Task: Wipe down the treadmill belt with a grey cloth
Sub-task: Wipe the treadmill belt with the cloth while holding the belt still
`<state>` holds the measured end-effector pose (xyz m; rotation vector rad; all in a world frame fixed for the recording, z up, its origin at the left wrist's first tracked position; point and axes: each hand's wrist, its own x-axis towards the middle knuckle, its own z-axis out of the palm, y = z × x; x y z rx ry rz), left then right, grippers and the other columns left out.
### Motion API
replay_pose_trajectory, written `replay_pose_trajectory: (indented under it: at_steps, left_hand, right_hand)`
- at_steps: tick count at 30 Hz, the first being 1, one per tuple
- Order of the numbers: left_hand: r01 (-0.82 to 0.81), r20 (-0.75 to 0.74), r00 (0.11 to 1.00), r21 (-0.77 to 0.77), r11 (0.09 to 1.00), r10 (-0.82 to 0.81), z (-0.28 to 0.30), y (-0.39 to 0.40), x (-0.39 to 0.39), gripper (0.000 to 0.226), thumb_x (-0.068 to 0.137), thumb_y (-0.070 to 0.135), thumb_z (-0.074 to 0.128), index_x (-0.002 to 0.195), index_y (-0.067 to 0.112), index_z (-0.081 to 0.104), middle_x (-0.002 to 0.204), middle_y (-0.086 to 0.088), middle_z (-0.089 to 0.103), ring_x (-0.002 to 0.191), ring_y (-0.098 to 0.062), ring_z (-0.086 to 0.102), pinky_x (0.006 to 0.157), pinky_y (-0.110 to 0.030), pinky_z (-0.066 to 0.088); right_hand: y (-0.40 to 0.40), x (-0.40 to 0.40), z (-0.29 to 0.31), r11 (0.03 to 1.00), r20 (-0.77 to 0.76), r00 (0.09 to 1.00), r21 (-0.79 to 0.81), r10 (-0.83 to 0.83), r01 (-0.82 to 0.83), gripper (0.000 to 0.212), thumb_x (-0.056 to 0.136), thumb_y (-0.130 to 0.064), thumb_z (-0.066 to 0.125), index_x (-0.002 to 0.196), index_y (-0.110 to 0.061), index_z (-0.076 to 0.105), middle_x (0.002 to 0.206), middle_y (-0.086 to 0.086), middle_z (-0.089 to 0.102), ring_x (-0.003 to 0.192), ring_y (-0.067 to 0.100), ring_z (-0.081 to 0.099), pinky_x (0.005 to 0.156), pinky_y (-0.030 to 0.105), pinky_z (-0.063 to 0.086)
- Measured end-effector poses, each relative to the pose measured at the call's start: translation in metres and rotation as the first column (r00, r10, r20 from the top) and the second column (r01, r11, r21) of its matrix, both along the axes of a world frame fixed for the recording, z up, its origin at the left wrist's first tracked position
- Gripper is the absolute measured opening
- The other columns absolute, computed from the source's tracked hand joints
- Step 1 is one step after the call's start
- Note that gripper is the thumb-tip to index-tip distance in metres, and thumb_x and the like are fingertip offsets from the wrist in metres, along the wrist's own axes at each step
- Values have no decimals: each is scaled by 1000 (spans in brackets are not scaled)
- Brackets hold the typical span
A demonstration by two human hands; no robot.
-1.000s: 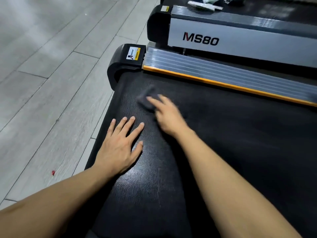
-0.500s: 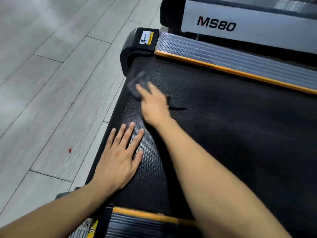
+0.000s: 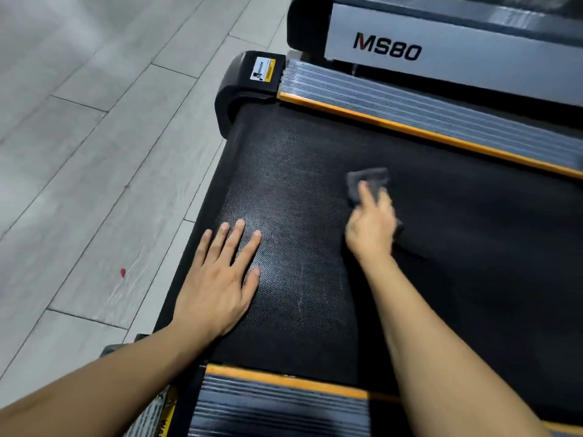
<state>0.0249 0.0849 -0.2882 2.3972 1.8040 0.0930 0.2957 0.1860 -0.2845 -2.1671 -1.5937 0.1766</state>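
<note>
Since half a second ago the right hand [image 3: 372, 228] has swept the grey cloth [image 3: 367, 182] from the belt's upper-left end toward the middle of the frame. In the head view, that hand is blurred, fingers pressing the bunched cloth flat on the treadmill belt [image 3: 299, 184]. The left hand [image 3: 220, 279] lies open and empty, palm down, lower left. The belt's long axis runs rightward; unwiped surface probably lies right of the cloth, nearer the right hand.

Floor [image 3: 94, 152]: pale grey wood-grain planks, diffusely lit, carrying one small red speck [image 3: 122, 272]; second machine [image 3: 441, 42] marked "MS80" stands behind
</note>
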Motion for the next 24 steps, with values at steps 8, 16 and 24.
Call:
replay_pose_trajectory:
  at_steps: [8,16,24]
  left_hand:
    - [14,27,1000,-9,1000,-14,3,3,-5,62,101,49,27,158,23,35,167,-9,27,156,-29,20,126,-51,18]
    - [-2,58,998,-20,1000,3,6,2,-2,63,102,50,26,161,28,26,168,-9,22,157,-28,15,127,-50,13]
    - [20,190,982,-83,996,-4,28,-26,-29,54,93,41,42,135,11,57,143,-14,52,131,-37,51,114,-50,39]
  right_hand:
    - [3,-129,14,832,-56,832,-33,552,-554,54,92,-13,51,145,-25,49,156,20,34,138,37,37,117,43,27]
    - [-72,67,4,1000,-116,993,13,6,-4,51,98,-17,46,146,-31,45,157,18,29,137,34,42,113,47,38]
    - [-40,-127,6,890,-88,887,-6,453,-455,55,83,-13,53,137,-18,59,147,31,42,128,47,47,111,42,33]
